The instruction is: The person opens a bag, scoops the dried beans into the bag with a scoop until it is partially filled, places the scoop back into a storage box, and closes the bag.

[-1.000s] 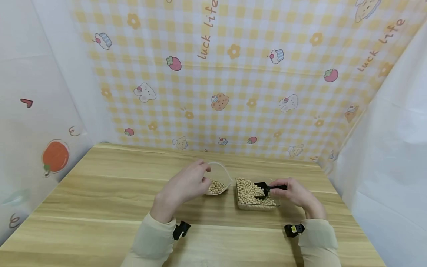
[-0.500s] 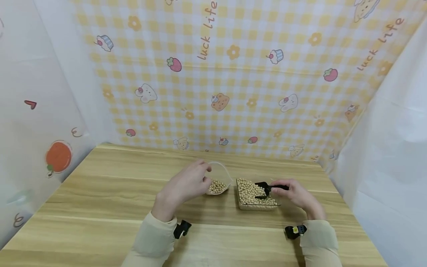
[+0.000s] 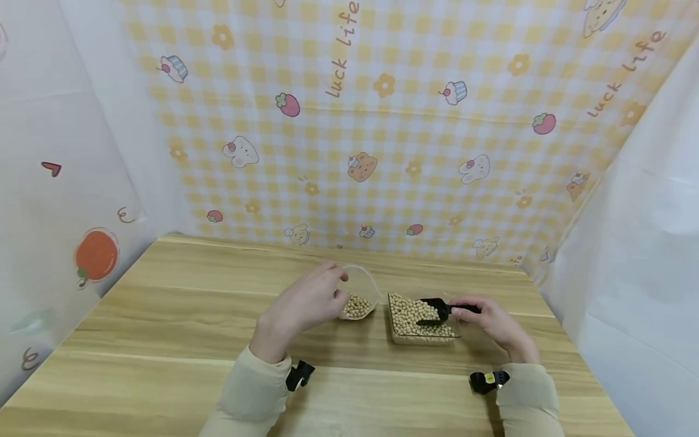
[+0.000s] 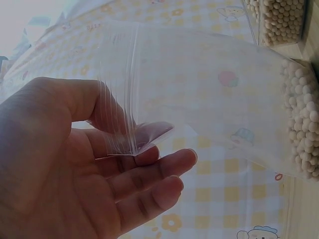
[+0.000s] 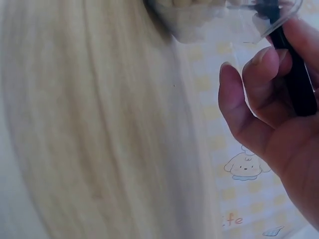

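My left hand (image 3: 308, 300) pinches the top edge of a clear zip bag (image 4: 199, 94) between thumb and fingers, near the ridged seal. Pale round soybeans (image 4: 302, 119) lie in the bottom of the bag, which stands on the table with its mouth held apart. Just right of it is a clear rectangular container (image 3: 420, 341) heaped with more soybeans (image 3: 406, 312). My right hand (image 3: 488, 318) grips the handle of a black scoop (image 3: 441, 308); its blade sits among the beans at the container's right side. In the right wrist view the fingers curl around the dark handle (image 5: 297, 74).
A wooden table (image 3: 164, 328) carries everything. Behind it hangs a yellow checked cloth (image 3: 327, 194) with cartoon prints, and white sheets (image 3: 628, 261) close off the sides. Black cameras (image 3: 488, 381) are strapped at both wrists.
The right hand and scoop have drawn slightly to the right in the container, and more of the blade shows above the beans. The left hand keeps its hold on the bag.
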The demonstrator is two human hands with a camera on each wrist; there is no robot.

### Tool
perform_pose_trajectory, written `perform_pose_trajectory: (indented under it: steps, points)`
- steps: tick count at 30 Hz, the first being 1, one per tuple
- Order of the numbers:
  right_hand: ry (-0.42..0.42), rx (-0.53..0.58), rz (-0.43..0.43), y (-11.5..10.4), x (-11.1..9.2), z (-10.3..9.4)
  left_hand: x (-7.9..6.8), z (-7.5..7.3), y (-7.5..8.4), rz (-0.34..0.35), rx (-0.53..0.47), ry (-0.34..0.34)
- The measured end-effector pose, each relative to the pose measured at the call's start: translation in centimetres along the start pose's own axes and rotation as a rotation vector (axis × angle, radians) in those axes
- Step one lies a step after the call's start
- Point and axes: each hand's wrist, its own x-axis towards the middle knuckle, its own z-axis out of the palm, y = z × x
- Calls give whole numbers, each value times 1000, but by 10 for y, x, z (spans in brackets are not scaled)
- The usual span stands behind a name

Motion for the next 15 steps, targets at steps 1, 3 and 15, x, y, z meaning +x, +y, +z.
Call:
perform_pose_trajectory:
  steps: [1,3,15]
  points:
    - [3,10,0,1,-1,-1,1,0,0,-2,2,-1]
    - [6,32,-7,3,-3,-3,1,0,1,-2,4,-5]
    - [2,317,-107,12,-5,-10,3,1,3,-3,-2,-11]
